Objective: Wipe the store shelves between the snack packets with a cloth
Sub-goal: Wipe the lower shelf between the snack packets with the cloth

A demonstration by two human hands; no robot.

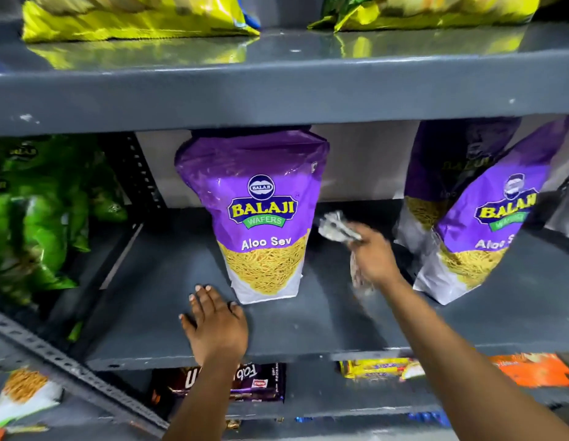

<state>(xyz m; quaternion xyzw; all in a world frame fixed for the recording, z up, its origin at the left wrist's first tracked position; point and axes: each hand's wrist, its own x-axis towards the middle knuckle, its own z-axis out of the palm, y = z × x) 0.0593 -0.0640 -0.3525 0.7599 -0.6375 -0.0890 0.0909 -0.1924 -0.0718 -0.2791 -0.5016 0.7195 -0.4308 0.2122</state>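
Observation:
The grey middle shelf (156,307) holds a purple Aloo Sev packet (260,218) standing upright at its centre. Two more purple Aloo Sev packets (480,224) lean at the right. My right hand (377,259) is shut on a pale crumpled cloth (335,229) in the gap between the centre packet and the right ones, over the shelf surface. The cloth is motion-blurred. My left hand (214,326) lies flat and open on the shelf's front part, just left of the centre packet's base.
Green snack packets (44,218) fill the left bay behind a perforated upright (140,173). Yellow packets (133,17) sit on the shelf above. Biscuit packs (254,383) and an orange pack (531,370) lie on the shelf below.

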